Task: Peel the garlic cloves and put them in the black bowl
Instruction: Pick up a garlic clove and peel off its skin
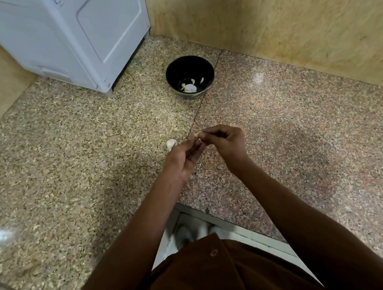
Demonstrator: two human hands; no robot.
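Pinching one garlic clove (pixel 198 136) together, left hand (pixel 183 157) and right hand (pixel 228 141) form the grip; beyond it, black bowl (pixel 189 70).

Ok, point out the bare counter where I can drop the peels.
Free: the counter right of your hands, out to the wall, and the wide stretch left of the garlic toward the white appliance. Crowded: between the left hand and right hand, and around the bowl.
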